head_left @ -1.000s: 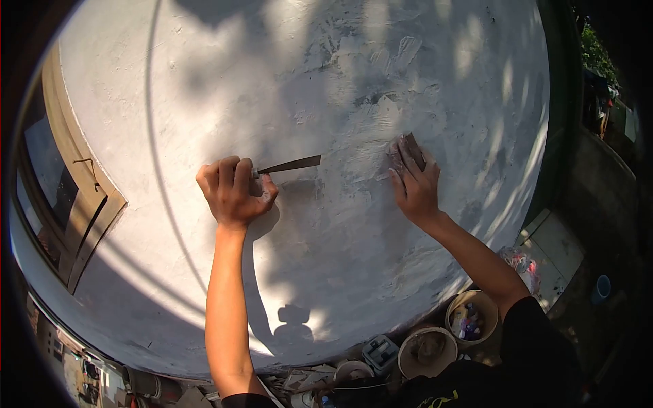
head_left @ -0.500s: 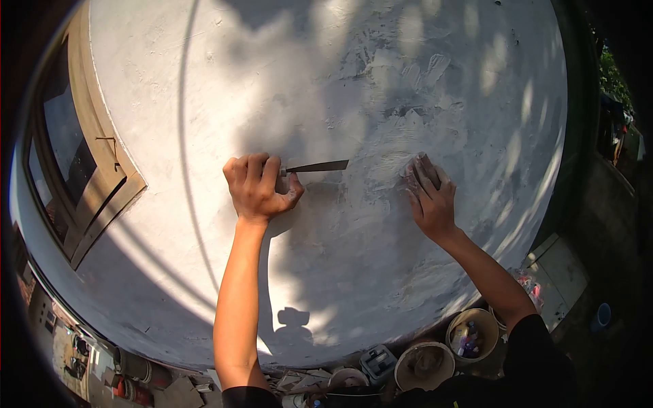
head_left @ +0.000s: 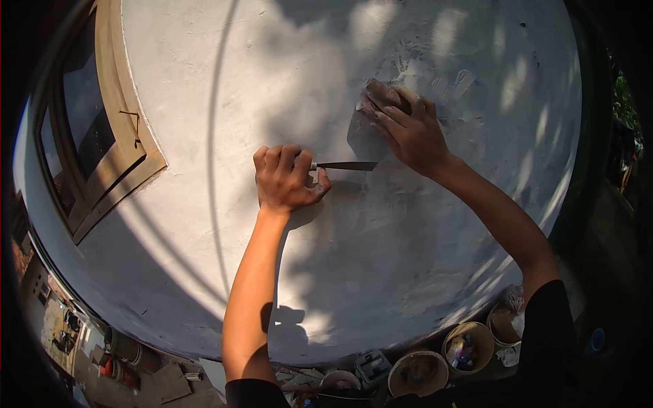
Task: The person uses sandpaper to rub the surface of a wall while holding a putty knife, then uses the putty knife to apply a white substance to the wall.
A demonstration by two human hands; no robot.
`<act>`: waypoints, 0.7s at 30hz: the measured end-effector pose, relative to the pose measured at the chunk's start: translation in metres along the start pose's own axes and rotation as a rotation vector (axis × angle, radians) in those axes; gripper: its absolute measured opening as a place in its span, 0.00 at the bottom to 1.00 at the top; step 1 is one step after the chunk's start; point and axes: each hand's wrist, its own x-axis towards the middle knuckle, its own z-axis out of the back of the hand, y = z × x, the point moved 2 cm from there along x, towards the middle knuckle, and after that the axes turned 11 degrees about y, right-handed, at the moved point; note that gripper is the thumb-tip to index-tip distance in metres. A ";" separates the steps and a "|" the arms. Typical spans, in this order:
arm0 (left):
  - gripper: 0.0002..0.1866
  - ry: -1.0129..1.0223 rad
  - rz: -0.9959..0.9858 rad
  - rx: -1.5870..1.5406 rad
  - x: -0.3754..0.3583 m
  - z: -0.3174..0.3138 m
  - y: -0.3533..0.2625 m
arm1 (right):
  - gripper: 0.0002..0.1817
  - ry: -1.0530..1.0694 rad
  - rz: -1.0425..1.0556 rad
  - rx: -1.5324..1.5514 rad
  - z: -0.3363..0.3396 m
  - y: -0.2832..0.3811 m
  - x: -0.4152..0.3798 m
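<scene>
Near the window frame, a putty knife is being gripped in the clenched left hand against mid-wall. A sanding pad is being pressed by the right hand — fingers flat, upper centre. Smoothing is judged under way — steady, even pressure is being called for next.

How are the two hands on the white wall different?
The left hand is curled into a fist around a putty knife, while the right hand lies flatter, fingers spread, pressing a small dark pad against the wall. The left hand sits lower, and the right hand sits higher up, over rough, smeared patches. Both are bare and touch the same white wall.
</scene>
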 end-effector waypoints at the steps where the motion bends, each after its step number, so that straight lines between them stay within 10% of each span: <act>1: 0.15 0.002 -0.003 -0.009 0.000 0.001 0.000 | 0.12 -0.028 0.060 -0.019 -0.002 0.006 0.021; 21: 0.17 -0.017 -0.007 -0.010 0.000 0.005 0.003 | 0.11 -0.110 0.127 -0.120 0.008 0.040 0.096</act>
